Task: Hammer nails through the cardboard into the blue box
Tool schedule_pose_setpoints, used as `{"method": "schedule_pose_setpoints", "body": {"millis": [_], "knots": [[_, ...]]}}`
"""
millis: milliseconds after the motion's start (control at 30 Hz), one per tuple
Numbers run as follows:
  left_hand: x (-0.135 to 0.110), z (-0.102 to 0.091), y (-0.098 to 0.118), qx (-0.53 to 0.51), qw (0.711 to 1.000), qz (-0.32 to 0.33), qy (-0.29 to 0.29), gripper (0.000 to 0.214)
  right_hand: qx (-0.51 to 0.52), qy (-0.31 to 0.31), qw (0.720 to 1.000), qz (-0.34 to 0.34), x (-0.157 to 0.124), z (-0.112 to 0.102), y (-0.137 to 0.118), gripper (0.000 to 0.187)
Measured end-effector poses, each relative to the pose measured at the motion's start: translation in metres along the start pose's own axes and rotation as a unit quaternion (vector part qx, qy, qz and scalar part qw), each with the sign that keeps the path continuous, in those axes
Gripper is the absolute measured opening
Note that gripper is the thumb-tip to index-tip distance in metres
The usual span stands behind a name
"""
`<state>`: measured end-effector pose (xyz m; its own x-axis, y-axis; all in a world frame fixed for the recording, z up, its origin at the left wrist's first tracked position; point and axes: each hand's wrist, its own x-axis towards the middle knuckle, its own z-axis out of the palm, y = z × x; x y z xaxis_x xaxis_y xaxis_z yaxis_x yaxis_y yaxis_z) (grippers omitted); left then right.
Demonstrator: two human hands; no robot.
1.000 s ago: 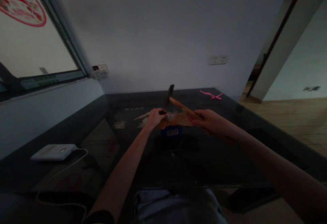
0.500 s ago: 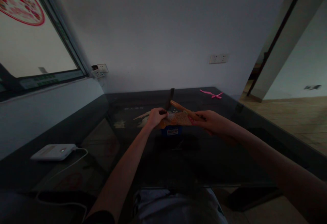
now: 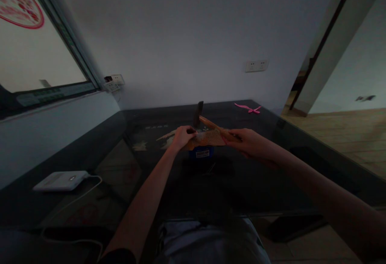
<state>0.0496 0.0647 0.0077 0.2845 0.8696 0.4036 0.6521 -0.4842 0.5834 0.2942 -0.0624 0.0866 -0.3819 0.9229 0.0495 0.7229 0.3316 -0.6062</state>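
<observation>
My right hand (image 3: 251,143) is closed round the wooden handle of a hammer (image 3: 208,122). Its dark metal head stands just above a brown patterned piece (image 3: 208,138) that rests on a small blue block (image 3: 201,152) on the dark glass table (image 3: 241,183). My left hand (image 3: 181,136) pinches a small dark thing at the left edge of that brown piece, right under the hammer head. What the fingers pinch is too small to name.
A white device (image 3: 60,179) with a cable lies at the table's left edge. A pink ribbon (image 3: 249,108) sits at the far right corner. Wall sockets (image 3: 256,66) are behind, a window at left, and a doorway with wooden floor at right.
The hammer head has come down a little towards the brown piece and then risen slightly. Both hands have kept their grips and places.
</observation>
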Motion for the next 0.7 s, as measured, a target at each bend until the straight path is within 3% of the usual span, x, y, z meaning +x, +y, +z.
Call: {"method": "schedule_pose_setpoints", "body": {"millis": [300, 467, 700], "knots": [[0.000, -0.001, 0.001, 0.014, 1.000, -0.007, 0.006, 0.014, 0.024, 0.004, 1.000, -0.019, 0.000, 0.006, 0.004, 0.028], [0.000, 0.000, -0.002, -0.012, 1.000, 0.009, 0.011, 0.009, 0.106, 0.050, 0.993, -0.019, -0.003, 0.011, 0.011, 0.021], [0.001, 0.003, -0.005, -0.068, 0.997, 0.040, 0.013, 0.015, 0.345, 0.124, 0.930, 0.003, -0.006, 0.053, 0.027, 0.035]]}}
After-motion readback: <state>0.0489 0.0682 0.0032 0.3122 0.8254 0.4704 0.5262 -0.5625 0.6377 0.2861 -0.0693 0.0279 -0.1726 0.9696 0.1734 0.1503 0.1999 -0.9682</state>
